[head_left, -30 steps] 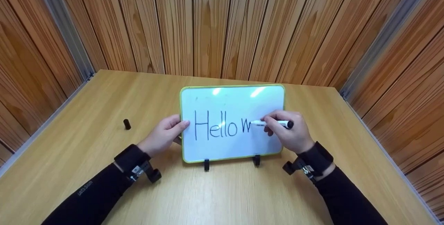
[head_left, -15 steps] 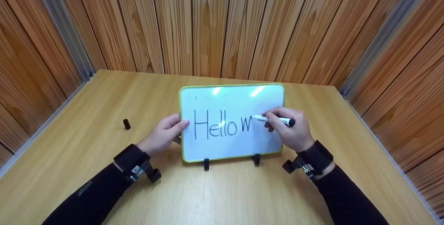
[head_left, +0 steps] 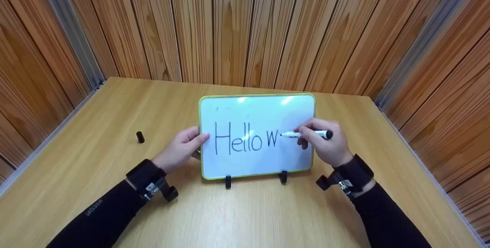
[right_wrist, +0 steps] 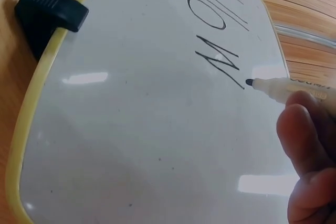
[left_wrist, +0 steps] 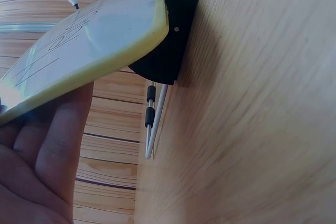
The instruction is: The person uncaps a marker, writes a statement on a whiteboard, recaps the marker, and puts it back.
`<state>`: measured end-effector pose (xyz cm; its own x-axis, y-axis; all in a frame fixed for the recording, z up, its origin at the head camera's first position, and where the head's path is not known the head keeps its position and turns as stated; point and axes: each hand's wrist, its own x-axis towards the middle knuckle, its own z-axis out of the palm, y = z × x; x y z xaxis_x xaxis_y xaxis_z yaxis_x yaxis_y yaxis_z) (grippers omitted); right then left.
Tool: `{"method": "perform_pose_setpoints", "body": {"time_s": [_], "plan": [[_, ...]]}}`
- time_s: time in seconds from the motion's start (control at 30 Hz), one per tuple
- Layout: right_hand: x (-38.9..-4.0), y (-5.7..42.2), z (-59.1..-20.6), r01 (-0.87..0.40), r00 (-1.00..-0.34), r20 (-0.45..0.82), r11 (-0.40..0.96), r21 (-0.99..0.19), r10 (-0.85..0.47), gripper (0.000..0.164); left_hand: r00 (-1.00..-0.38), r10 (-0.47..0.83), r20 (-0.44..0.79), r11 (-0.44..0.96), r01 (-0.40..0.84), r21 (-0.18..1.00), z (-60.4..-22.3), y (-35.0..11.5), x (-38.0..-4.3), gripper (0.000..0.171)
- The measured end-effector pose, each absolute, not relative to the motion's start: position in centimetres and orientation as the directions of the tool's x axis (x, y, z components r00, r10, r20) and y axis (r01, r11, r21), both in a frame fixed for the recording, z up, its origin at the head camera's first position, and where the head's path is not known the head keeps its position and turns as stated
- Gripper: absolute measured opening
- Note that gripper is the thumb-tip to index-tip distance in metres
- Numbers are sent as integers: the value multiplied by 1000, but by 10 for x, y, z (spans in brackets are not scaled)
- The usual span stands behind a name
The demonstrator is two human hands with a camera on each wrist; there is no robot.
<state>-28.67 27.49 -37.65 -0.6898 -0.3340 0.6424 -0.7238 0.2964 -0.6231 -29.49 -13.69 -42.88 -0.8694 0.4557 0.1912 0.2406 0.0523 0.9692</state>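
Observation:
A whiteboard (head_left: 245,163) with a yellow-green frame leans on a stand with black feet, and "Hello W" is written on it in black. My left hand (head_left: 183,149) grips its left edge, thumb on the front and fingers behind, as the left wrist view also shows. Between the thumb and fingers of my right hand (head_left: 325,144) is a white marker (head_left: 293,134) with a black end. In the right wrist view the dark tip of the marker (right_wrist: 270,87) is close by the end of the W's last stroke.
A black marker cap (head_left: 140,137) stands on the wooden table (head_left: 95,144), left of my left hand. The stand's black foot (left_wrist: 176,35) clasps the board's lower edge, with a thin wire leg (left_wrist: 157,121) behind. Wood-panelled walls (head_left: 229,30) rise at the back and sides.
The W's last stroke has been drawn up. My right hand with the marker has moved slightly right, leaving the tip just right of the W. My left hand has stayed in place.

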Motion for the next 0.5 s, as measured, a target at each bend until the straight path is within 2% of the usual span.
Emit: {"method": "perform_pose_setpoints", "body": {"time_s": [0.27,0.5], "plan": [[-287,277,-376,-709,-704,608,308,-635,-367,25,-875,447,187,67,242,968,-428,-137,-294,42],[-287,277,-375,-703,-711,619,330,-631,-332,25,-879,442,178,73,233,970,-428,-137,-295,42]]}}
